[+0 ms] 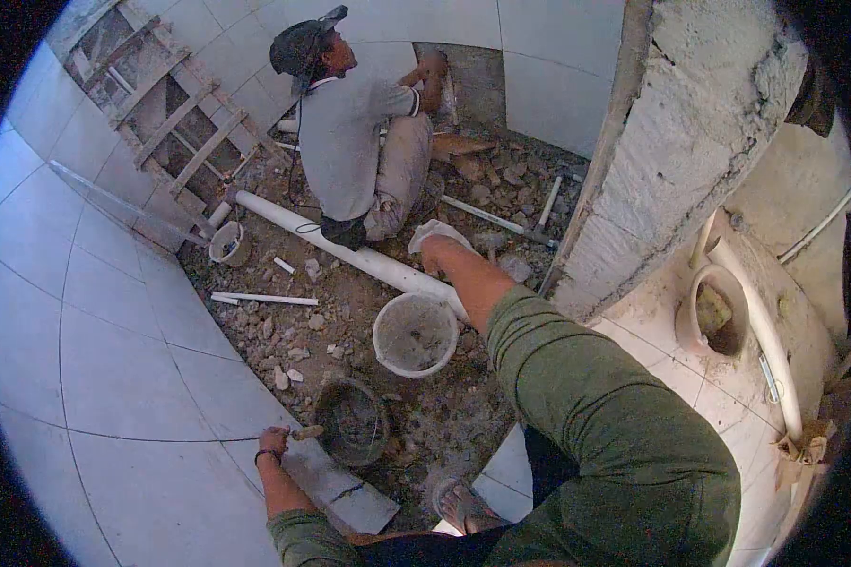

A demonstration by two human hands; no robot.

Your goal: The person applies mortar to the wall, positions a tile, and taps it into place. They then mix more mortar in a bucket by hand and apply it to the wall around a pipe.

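Nearest, a sandalled foot (468, 508) stands at the bottom of the view, beside pale floor tiles (509, 465). A little farther and to the left, the left hand (274, 440), with a dark band at its wrist, is curled around a short brown piece (307, 432); this lies in front of the knuckles, its long axis running roughly left to right and its free end pointing right, towards a dark bucket (385, 427) just beyond. Farther and to the right sits a white bucket (412, 372) filled with grey mix. Behind that, a thick white pipe (392, 272) slants from far left to near right across the rubble. The right hand (442, 257), on an arm in a green sleeve (577, 378), reaches out above the pipe's near right end and meets a crumpled-looking pale thing (440, 230), whose longer axis runs left to right, its right end dipping slightly nearer; whether the fingers pinch it or merely touch it, I cannot tell. Beyond, a co-worker in a dark cap (299, 49) squats facing right, one hand at an untiled gap in the far wall. At far left leans a wooden slatted frame (175, 125).
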